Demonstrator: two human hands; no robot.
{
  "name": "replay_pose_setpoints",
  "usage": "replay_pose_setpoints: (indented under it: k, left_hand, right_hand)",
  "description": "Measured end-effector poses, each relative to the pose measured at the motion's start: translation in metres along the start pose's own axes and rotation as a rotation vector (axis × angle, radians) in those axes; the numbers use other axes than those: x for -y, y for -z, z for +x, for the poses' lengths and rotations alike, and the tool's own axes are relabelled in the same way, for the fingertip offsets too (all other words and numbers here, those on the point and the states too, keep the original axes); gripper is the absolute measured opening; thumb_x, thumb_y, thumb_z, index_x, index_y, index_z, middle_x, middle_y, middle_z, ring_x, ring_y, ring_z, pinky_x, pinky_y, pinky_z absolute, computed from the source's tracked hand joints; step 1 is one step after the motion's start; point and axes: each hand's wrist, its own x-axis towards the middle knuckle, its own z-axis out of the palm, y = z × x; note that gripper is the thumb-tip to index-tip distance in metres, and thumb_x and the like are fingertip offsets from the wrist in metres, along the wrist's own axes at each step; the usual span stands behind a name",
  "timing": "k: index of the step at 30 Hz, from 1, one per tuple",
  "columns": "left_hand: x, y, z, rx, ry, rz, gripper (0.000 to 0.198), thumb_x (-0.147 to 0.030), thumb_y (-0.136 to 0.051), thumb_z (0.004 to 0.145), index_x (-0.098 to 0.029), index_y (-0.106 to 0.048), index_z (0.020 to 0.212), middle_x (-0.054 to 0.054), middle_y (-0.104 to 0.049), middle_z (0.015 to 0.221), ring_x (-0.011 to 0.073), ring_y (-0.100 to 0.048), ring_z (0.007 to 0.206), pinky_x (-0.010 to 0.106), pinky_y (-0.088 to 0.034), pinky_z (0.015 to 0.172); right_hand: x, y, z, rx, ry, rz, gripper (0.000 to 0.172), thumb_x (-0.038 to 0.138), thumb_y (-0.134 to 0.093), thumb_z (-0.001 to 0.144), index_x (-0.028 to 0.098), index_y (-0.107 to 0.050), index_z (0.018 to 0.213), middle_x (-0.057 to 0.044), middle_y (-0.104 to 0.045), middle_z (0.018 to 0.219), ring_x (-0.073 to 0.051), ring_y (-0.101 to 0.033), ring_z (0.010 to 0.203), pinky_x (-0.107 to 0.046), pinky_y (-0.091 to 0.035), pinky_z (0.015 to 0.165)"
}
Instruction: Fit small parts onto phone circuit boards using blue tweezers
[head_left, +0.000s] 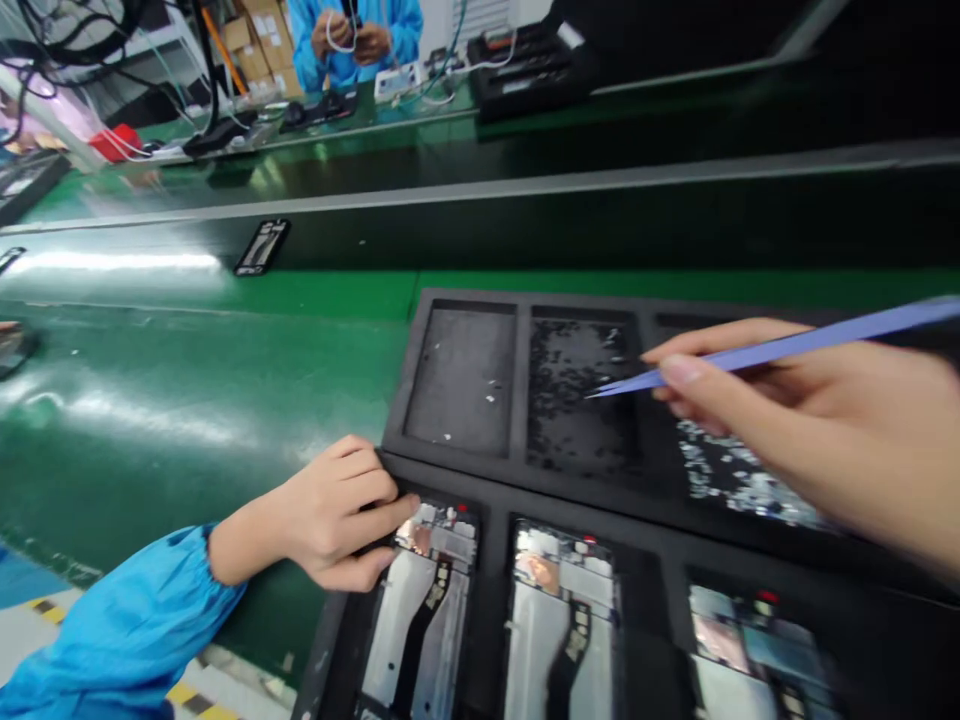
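Observation:
My left hand (337,520) rests at the upper left corner of an opened smartphone (397,620) lying in a black foam tray. Its fingers are bent and apart, with the index fingertip touching the phone's top end. Between the thumb and fingers of my right hand (780,420) are blue-purple tweezers (795,347). The tweezer tips hover over or touch a compartment (570,430) scattered with tiny black pieces; which of the two I cannot tell. Two more opened phones, a middle one (555,650) and a blurred right one (757,650), lie in the same tray.
A second black tray (521,380) behind has a left compartment with a few bits and a right one with many silvery pieces (750,480). On the green bench (187,370), another phone (262,247) lies farther back. A co-worker in blue sleeves (356,40) handles a cable opposite.

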Motion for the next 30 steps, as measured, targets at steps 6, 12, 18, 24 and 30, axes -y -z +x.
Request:
replay_pose_setpoints:
  k: [6, 12, 18, 24, 30]
  left_hand:
    - [-0.003, 0.001, 0.004, 0.058, 0.093, -0.039, 0.033, -0.028, -0.044, 0.092, -0.013, -0.063, 0.115, 0.005, -0.058, 0.080, 0.0207, -0.052, 0.070, 0.040, -0.039, 0.074]
    - [-0.001, 0.001, 0.007, 0.046, 0.112, -0.096, 0.033, -0.027, -0.044, 0.089, -0.012, -0.059, 0.116, 0.007, -0.064, 0.084, 0.0215, -0.055, 0.072, 0.040, -0.040, 0.073]
    - [0.002, -0.003, 0.005, -0.018, 0.141, -0.154, 0.032, -0.025, -0.045, 0.089, -0.014, -0.057, 0.117, 0.006, -0.063, 0.084, 0.0209, -0.056, 0.072, 0.040, -0.043, 0.072]
    - [0.002, -0.005, 0.005, -0.295, 0.303, -0.218, 0.012, -0.009, -0.044, 0.093, -0.021, -0.047, 0.091, 0.002, -0.054, 0.082, 0.0179, -0.052, 0.074, 0.038, -0.049, 0.072]
    - [0.005, -0.008, -0.004, -0.234, 0.352, -0.009, 0.007, -0.014, -0.052, 0.089, -0.020, -0.055, 0.092, 0.012, -0.061, 0.111, 0.0311, -0.057, 0.115, 0.052, -0.045, 0.097]
  right_hand:
    - [-0.023, -0.011, 0.005, -0.010, -0.123, 0.191, 0.054, 0.075, -0.066, 0.082, 0.021, -0.072, 0.085, -0.009, -0.072, 0.082, -0.021, -0.066, 0.066, -0.036, -0.057, 0.060]
    - [-0.023, -0.013, -0.001, 0.135, 0.019, 0.144, 0.036, 0.054, -0.062, 0.094, 0.021, -0.075, 0.085, -0.006, -0.072, 0.081, -0.019, -0.067, 0.067, -0.032, -0.056, 0.062]
    - [-0.026, -0.015, 0.001, 0.164, 0.079, 0.074, 0.028, 0.045, -0.061, 0.097, 0.024, -0.077, 0.089, -0.005, -0.077, 0.091, -0.021, -0.072, 0.077, -0.031, -0.055, 0.062]
    - [-0.024, -0.016, 0.003, 0.152, 0.108, 0.043, 0.028, 0.044, -0.060, 0.098, 0.025, -0.080, 0.092, -0.005, -0.079, 0.096, -0.022, -0.074, 0.083, -0.031, -0.056, 0.061]
    - [-0.025, -0.016, 0.007, 0.049, 0.119, 0.080, 0.038, 0.046, -0.061, 0.097, 0.023, -0.076, 0.071, -0.006, -0.080, 0.096, -0.024, -0.076, 0.084, -0.033, -0.062, 0.069]
